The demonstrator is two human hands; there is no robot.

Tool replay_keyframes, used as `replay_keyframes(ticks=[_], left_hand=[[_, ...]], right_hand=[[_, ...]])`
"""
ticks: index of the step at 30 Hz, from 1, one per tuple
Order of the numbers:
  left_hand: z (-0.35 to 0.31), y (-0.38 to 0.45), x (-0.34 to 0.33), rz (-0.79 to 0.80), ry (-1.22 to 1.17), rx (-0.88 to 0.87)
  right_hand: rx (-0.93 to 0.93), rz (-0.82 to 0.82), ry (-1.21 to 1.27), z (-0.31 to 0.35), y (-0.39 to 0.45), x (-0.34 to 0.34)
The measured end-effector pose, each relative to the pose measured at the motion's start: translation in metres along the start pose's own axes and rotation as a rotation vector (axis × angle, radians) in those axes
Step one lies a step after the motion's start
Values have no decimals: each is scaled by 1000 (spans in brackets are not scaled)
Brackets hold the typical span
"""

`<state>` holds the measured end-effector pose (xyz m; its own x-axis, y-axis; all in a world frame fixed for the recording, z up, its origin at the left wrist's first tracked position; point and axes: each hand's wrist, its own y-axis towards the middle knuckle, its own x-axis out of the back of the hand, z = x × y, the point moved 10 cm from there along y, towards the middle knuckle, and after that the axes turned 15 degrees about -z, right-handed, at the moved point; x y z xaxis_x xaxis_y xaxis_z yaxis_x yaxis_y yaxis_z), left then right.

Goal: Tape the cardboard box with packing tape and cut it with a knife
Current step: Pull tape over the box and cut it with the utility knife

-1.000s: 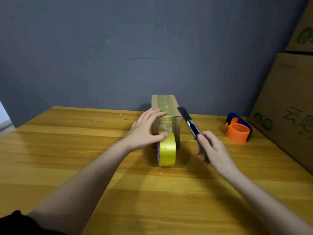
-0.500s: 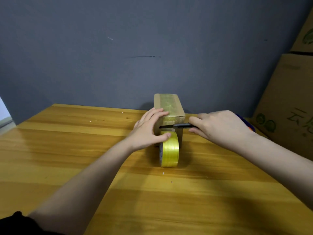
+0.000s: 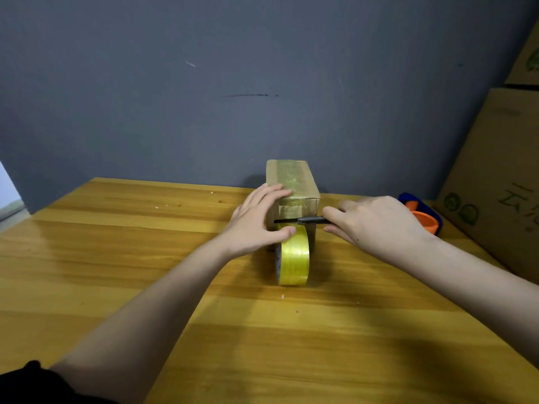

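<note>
A small cardboard box (image 3: 294,182) with yellowish tape along its top and down its near face stands at the far middle of the wooden table (image 3: 116,258). A yellow tape roll (image 3: 293,256) stands on edge against the box's near face. My left hand (image 3: 256,223) presses on the box's left side, its thumb resting on top of the roll. My right hand (image 3: 376,223) grips a black utility knife (image 3: 300,220), held level with the blade pointing left across the taped near face, just above the roll.
An orange and blue tape dispenser (image 3: 423,217) lies at the far right, partly behind my right hand. Large cardboard cartons (image 3: 495,182) stand along the right edge. A grey wall (image 3: 233,83) rises right behind the box.
My right hand swung the knife from pointing away at the box's right side to lying level across the near face above the roll. In the last half second the blade edged further left.
</note>
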<state>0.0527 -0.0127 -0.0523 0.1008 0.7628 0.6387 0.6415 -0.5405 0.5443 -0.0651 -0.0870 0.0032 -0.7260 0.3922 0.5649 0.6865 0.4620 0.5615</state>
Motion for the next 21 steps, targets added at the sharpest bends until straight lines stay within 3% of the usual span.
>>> replay_keyframes(ticks=[21], left_hand=[[1, 0, 0, 6, -12, 1]], right_hand=[[-4, 16, -48, -6, -12, 0]])
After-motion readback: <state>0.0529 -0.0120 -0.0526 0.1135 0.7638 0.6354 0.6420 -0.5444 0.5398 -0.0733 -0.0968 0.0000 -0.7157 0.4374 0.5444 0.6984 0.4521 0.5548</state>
